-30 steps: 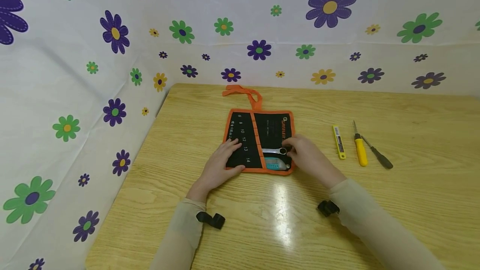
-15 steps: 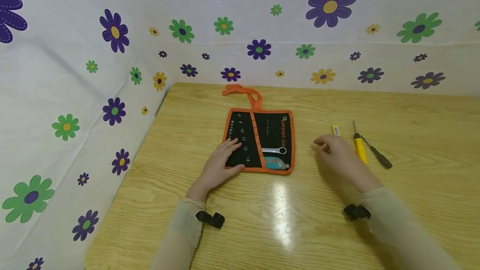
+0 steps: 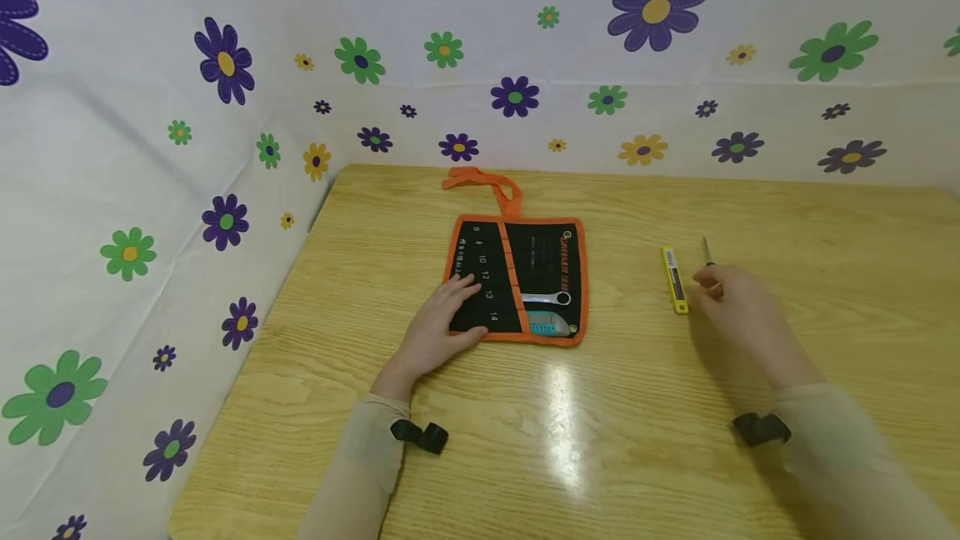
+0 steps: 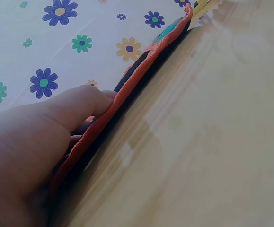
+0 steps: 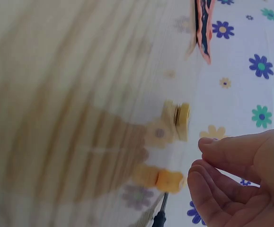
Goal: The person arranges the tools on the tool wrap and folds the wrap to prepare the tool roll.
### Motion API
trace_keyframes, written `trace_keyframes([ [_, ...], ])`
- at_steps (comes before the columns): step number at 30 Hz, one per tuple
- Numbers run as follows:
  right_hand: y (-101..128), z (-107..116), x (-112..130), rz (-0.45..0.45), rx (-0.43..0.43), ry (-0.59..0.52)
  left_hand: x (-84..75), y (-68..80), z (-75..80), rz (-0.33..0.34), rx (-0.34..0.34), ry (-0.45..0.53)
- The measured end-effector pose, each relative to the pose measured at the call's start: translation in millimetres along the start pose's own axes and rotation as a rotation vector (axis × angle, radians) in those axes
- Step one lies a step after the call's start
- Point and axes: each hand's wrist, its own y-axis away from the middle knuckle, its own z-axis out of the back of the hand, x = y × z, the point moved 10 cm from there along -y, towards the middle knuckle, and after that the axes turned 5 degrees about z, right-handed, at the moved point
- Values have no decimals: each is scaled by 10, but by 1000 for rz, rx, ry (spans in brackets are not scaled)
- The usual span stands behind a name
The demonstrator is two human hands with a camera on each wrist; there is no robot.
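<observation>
On a pale wooden tabletop [image 3: 615, 457] walled in by a white cloth printed with flowers [image 3: 660, 11], a person works with both bare hands. Left hand [image 3: 438, 327] lies flat, fingers straight, on the near left corner of an unrolled black tool pouch [image 3: 543, 252] edged in orange; the left wrist view shows the thumb lying over that orange hem, holding nothing. Numbers run down the pouch's left panel (6 through 14), and an orange tie strap [image 3: 483, 182] trails off its far edge. Two things sit at the pouch's near right: a silver wrench [image 3: 547, 298] lying crosswise, and just below it a teal utility knife [image 3: 546, 324] against the bottom hem.

Right hand [image 3: 738, 307] hovers well to the right of the pouch, fingers loosely bent and parted, gripping nothing. It sits over a yellow-handled screwdriver [image 5: 170, 180], whose metal tip alone pokes out beyond the fingers in the head view; whether the fingers touch the handle cannot be told. Just left of that hand lies a slim yellow blade case [image 3: 674, 280], pointing away from the person. A dark-handled tool [image 5: 158, 218] shows only at the bottom of the blurred right wrist view, beside the screwdriver. Black straps [image 3: 420, 435] ring both beige sleeves at the wrist.
</observation>
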Motion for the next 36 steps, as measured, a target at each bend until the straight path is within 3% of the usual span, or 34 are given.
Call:
trace_keyframes([
  [10,11,88,-281,-57,-37,69,-15,-2,13,-12,-7,4],
  [28,-5,101,-359,-112,9,81,-2,-1,3,-6,0,-4],
  [32,11,164,-322,-103,-44,85,-7,-3,4,4,6,-2],
  [36,34,268,-237,-52,-153,87,-7,-5,6,10,9,-7],
])
